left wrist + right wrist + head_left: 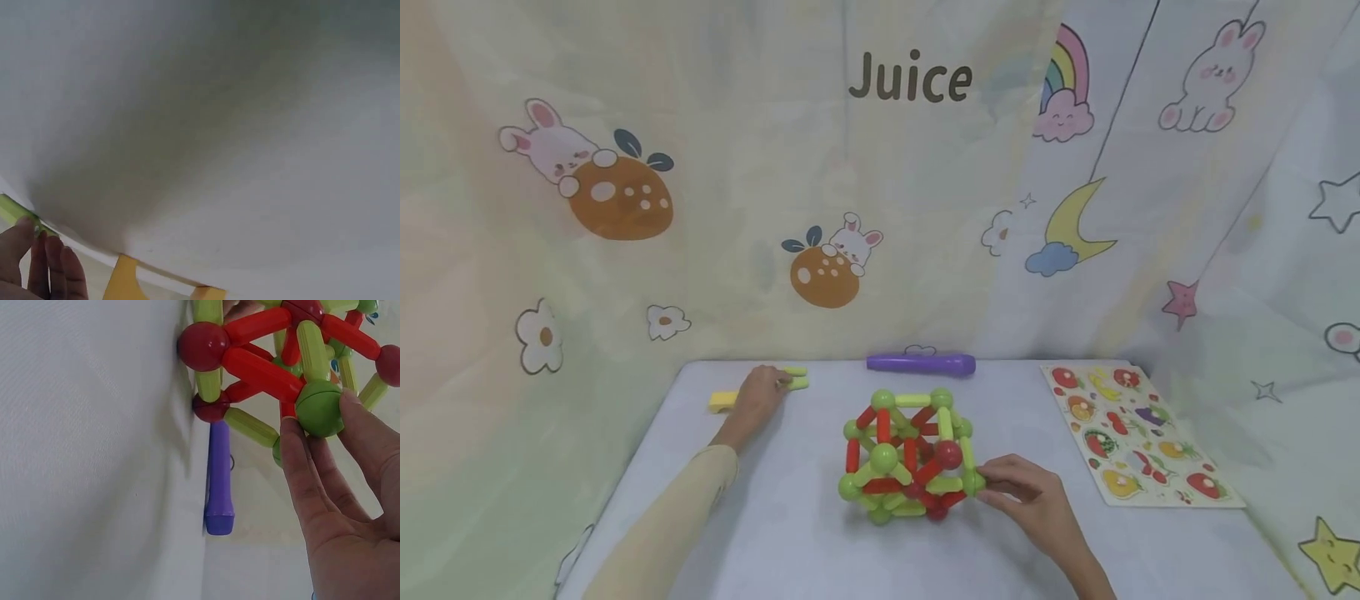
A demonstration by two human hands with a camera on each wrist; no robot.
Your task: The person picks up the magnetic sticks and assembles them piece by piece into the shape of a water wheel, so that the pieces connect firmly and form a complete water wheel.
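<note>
Near the centre of the table stands a cube-like frame [910, 450] of red and light-green rods joined by red and green balls. My right hand [1030, 496] pinches a green ball [320, 409] at its right corner between thumb and fingers. Far to the left, my left hand [760, 398] reaches to the back edge, where two short light-green rods [799, 384] lie side by side. Thumb and fingers pinch the end of one green rod [15, 211] in the left wrist view. A yellow arch-shaped block [722, 402] is just left of that hand, partly hidden by it.
A purple microphone-shaped stick [917, 364] lies along the back edge of the white table [775, 533]. On the right is a board with fruit pictures [1180, 492]. A printed cloth [737, 167] hangs close behind the table.
</note>
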